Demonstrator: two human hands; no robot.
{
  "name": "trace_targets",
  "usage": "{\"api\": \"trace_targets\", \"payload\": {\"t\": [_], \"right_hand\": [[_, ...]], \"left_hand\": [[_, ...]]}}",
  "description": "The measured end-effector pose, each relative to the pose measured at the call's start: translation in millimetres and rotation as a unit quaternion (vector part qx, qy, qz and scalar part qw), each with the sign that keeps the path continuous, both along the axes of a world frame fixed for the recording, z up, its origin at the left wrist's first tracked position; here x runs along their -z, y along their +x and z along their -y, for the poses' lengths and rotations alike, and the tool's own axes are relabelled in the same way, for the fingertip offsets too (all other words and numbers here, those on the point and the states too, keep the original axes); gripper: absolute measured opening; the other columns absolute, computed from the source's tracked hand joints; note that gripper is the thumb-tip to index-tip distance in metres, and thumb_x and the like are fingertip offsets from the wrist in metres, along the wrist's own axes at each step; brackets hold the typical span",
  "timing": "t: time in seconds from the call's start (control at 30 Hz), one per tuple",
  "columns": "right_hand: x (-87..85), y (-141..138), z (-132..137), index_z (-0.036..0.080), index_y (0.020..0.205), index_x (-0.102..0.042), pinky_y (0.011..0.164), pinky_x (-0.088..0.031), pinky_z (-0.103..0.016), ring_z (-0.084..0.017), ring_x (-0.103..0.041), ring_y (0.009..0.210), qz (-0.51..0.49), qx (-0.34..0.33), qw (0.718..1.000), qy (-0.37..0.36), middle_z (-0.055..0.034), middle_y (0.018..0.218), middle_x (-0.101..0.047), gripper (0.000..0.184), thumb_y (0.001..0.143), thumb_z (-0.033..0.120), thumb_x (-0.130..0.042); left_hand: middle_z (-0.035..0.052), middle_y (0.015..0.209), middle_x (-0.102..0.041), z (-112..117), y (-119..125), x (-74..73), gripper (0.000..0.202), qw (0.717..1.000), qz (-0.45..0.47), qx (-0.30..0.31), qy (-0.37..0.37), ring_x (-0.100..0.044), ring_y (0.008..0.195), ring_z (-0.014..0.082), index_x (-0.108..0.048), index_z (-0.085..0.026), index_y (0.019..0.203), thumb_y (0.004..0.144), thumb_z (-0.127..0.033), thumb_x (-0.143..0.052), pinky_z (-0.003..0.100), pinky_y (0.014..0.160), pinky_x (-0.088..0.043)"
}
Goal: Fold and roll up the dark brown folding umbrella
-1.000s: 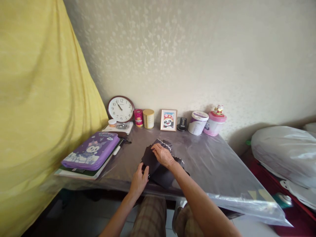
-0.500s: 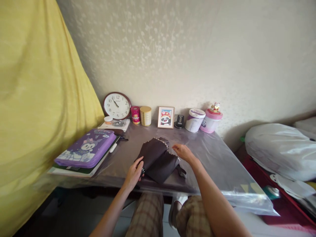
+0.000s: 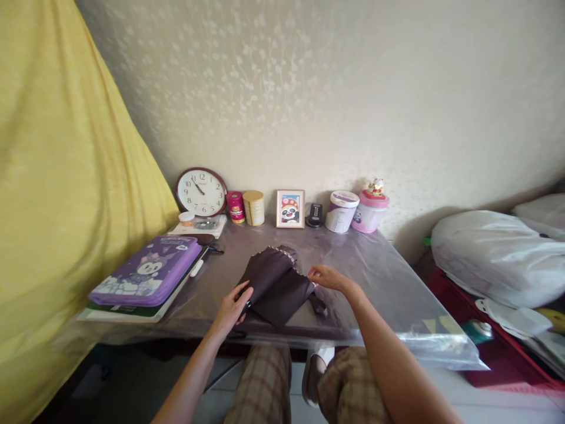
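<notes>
A dark brown folded umbrella (image 3: pixel 274 285) with a pale dotted edge lies on the plastic-covered table (image 3: pixel 375 282). My left hand (image 3: pixel 232 304) is closed on its near end at the table's front edge. My right hand (image 3: pixel 325 277) pinches the fabric at the umbrella's right side, with the fingers curled together. A dark strap (image 3: pixel 318 304) trails from the umbrella just below that hand.
A purple cartoon case (image 3: pixel 148 271) lies on books at the left. Along the wall stand a clock (image 3: pixel 200 191), two tins (image 3: pixel 245 207), a small framed picture (image 3: pixel 290 208), a white tub (image 3: pixel 341 211) and a pink jar (image 3: pixel 369 207). A yellow curtain (image 3: pixel 62 206) hangs left. Bagged bedding (image 3: pixel 494 259) lies right.
My right hand lifted off the top of the umbrella, swung to its right side and now pinches the fabric there. The left hand stayed on the near end. The view shifted slightly.
</notes>
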State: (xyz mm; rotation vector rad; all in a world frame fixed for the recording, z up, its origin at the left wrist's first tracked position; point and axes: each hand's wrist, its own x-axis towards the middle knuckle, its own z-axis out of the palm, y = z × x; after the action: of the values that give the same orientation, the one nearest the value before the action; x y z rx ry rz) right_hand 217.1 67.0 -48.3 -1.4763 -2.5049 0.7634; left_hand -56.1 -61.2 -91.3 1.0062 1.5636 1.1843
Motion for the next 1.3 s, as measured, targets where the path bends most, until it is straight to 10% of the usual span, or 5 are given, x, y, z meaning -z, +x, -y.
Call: {"api": "trace_targets", "payload": {"t": [0.37,0.7,1.3], "right_hand": [[-1.2,0,7,0.020,0.099,-0.057,0.078,-0.045,-0.026,-0.016,-0.056,0.090,-0.007,-0.070,0.997,-0.034,-0.0029,0.097,-0.058,0.039,0.062,0.008,-0.063],[-1.8,-7,28,0.024,0.111,-0.051,0.093,-0.034,-0.039,-0.026,-0.040,0.116,0.078,-0.152,0.979,0.112,-0.0084,0.135,-0.032,0.051,0.063,0.013,-0.063],[8.5,-35,49,0.019,0.097,-0.063,0.083,-0.040,-0.034,-0.022,-0.052,0.093,0.073,-0.305,0.932,0.181,-0.0064,0.101,-0.059,0.036,0.065,0.033,-0.070]], "left_hand": [[-0.0087,0.042,-0.042,-5,-7,10.2,0.062,0.993,0.116,-0.030,0.012,-0.034,0.028,0.0053,-0.051,-0.016,0.116,0.068,-0.053,-0.059,0.014,0.027,-0.020],[-0.0089,0.042,-0.042,-4,-9,4.9,0.059,0.988,0.155,-0.022,0.007,-0.034,0.029,0.0049,-0.051,-0.016,0.114,0.068,-0.052,-0.059,0.014,0.029,-0.017],[-0.0096,0.041,-0.041,-5,-10,7.1,0.054,0.985,0.172,-0.031,-0.002,-0.035,0.028,0.0052,-0.051,-0.017,0.109,0.067,-0.050,-0.060,0.014,0.029,-0.016]]}}
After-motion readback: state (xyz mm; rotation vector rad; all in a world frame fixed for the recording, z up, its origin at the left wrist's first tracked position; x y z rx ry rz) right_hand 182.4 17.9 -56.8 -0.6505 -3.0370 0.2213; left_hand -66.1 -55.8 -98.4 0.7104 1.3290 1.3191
